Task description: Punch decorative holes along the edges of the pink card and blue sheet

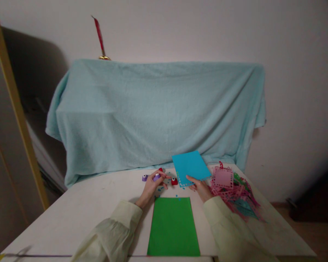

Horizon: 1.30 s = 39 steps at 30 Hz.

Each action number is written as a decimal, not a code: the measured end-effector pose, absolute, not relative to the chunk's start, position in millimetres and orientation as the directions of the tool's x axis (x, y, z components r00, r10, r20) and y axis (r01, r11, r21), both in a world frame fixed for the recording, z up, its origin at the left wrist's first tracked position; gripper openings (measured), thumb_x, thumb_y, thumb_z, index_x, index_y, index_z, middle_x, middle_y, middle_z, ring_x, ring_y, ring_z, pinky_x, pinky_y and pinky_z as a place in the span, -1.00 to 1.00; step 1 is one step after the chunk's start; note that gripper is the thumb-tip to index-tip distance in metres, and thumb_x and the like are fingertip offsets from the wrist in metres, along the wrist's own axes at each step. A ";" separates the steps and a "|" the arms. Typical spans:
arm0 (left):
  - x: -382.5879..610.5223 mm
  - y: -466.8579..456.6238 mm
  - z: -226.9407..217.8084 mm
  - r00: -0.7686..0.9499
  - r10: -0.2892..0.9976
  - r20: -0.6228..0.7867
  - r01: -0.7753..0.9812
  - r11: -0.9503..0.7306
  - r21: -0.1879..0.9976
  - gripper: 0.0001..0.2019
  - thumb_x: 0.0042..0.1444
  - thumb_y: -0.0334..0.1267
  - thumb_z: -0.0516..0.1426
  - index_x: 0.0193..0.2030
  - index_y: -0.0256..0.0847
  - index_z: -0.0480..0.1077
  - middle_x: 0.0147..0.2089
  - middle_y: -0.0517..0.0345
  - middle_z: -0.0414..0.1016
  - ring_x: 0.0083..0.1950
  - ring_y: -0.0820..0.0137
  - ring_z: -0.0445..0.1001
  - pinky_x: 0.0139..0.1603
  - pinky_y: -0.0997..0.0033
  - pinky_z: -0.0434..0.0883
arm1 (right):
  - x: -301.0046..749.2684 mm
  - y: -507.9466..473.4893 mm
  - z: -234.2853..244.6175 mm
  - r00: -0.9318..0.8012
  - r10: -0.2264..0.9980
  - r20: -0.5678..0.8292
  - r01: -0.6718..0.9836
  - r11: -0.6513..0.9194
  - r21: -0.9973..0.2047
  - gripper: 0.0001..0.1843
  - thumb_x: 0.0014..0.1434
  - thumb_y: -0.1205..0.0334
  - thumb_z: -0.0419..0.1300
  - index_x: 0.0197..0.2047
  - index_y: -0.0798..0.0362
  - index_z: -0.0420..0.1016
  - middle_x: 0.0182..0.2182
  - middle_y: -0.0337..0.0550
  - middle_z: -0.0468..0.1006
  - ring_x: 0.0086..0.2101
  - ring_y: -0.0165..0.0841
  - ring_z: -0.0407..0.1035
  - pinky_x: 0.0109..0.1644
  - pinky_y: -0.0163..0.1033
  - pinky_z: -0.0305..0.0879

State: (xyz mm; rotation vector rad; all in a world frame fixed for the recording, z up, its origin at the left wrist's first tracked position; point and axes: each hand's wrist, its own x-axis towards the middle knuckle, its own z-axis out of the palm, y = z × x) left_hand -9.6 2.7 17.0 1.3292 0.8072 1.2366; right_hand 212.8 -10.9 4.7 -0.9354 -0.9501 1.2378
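Note:
My right hand [198,185] pinches the lower edge of a blue sheet of paper [191,165], which is tilted up above the table. Small punched holes run along its left and bottom edges. To the left, my left hand [152,185] has its fingers around a small purple craft punch [156,177]. Close by stand another purple punch [144,178] and a red punch [174,181]. A further red piece [160,170] shows partly behind my left fingers. Tiny blue paper bits [160,189] are scattered beneath my hands.
A green sheet [174,227] lies flat in front of me on the white table [79,218]. At right is a heap of pink, green and blue paper strips [235,196] with a punched pink square [223,177] on top. A light blue cloth [158,116] hangs behind.

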 end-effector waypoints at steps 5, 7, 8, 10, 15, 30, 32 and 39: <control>-9.3 1.9 18.2 0.230 0.952 0.204 -0.197 -0.160 0.967 -0.71 0.01 -0.04 0.17 -0.29 -0.24 0.35 -0.18 -0.04 0.55 -0.56 0.43 0.48 -0.34 0.34 0.42 | 213.3 -9.8 3.8 0.083 0.994 0.078 -0.329 0.101 -0.939 -0.65 -0.18 0.09 0.36 -0.50 0.03 0.26 -0.66 -0.42 0.20 -0.68 -0.57 -0.07 -0.63 -0.35 -0.16; -9.1 1.7 18.5 0.227 0.952 0.203 -0.198 -0.159 0.967 -0.71 0.00 -0.04 0.18 -0.29 -0.24 0.36 -0.18 -0.03 0.55 -0.56 0.43 0.47 -0.34 0.34 0.42 | 213.7 -9.2 3.0 0.078 0.994 0.073 -0.328 0.095 -0.940 -0.64 -0.18 0.08 0.36 -0.52 0.03 0.24 -0.66 -0.42 0.19 -0.68 -0.57 -0.07 -0.64 -0.35 -0.16; -8.9 1.5 18.6 0.225 0.953 0.203 -0.197 -0.159 0.967 -0.71 0.00 -0.04 0.18 -0.30 -0.24 0.36 -0.19 -0.03 0.55 -0.56 0.43 0.47 -0.34 0.34 0.42 | 213.8 -9.0 2.6 0.075 0.994 0.074 -0.328 0.095 -0.940 -0.64 -0.18 0.09 0.36 -0.52 0.03 0.24 -0.66 -0.42 0.19 -0.68 -0.57 -0.07 -0.64 -0.35 -0.17; -8.7 1.4 18.8 0.223 0.953 0.203 -0.194 -0.161 0.968 -0.70 -0.02 -0.02 0.19 -0.30 -0.24 0.37 -0.19 -0.03 0.55 -0.57 0.43 0.47 -0.35 0.34 0.42 | 214.2 -8.8 1.9 0.075 0.994 0.077 -0.329 0.097 -0.939 -0.65 -0.17 0.10 0.36 -0.52 0.03 0.24 -0.65 -0.41 0.19 -0.68 -0.57 -0.07 -0.63 -0.35 -0.17; -8.8 1.4 18.7 0.227 0.950 0.214 -0.188 -0.173 0.967 -0.69 -0.01 -0.02 0.18 -0.30 -0.25 0.36 -0.19 -0.04 0.55 -0.57 0.42 0.47 -0.35 0.34 0.42 | 214.7 -8.7 0.4 0.082 0.994 0.075 -0.330 0.098 -0.939 -0.68 -0.14 0.12 0.35 -0.49 0.03 0.26 -0.65 -0.42 0.18 -0.68 -0.57 -0.07 -0.62 -0.35 -0.16; -8.7 0.1 18.7 0.234 0.949 0.214 -0.196 -0.169 0.966 -0.75 0.01 -0.09 0.18 -0.32 -0.25 0.36 -0.21 -0.03 0.56 -0.55 0.43 0.48 -0.33 0.35 0.43 | 213.5 -9.0 2.4 0.123 0.990 0.071 -0.308 0.106 -0.945 -0.66 -0.20 0.06 0.36 -0.52 0.03 0.29 -0.67 -0.38 0.24 -0.70 -0.56 -0.05 -0.64 -0.34 -0.17; -8.8 -0.3 19.5 0.237 0.947 0.217 -0.195 -0.173 0.966 -0.76 0.02 -0.10 0.18 -0.32 -0.25 0.36 -0.22 -0.03 0.56 -0.55 0.43 0.48 -0.32 0.35 0.43 | 213.4 -9.0 2.1 0.121 0.990 0.076 -0.312 0.111 -0.944 -0.66 -0.20 0.06 0.36 -0.51 0.04 0.30 -0.66 -0.38 0.25 -0.70 -0.57 -0.06 -0.64 -0.34 -0.16; -9.1 -1.8 21.1 0.237 0.947 0.219 -0.189 -0.176 0.966 -0.76 0.01 -0.10 0.18 -0.32 -0.25 0.37 -0.23 -0.04 0.56 -0.54 0.43 0.48 -0.33 0.36 0.42 | 213.9 -8.4 1.6 0.098 0.992 0.074 -0.324 0.102 -0.940 -0.67 -0.17 0.10 0.36 -0.48 0.03 0.29 -0.66 -0.41 0.20 -0.69 -0.57 -0.07 -0.64 -0.35 -0.16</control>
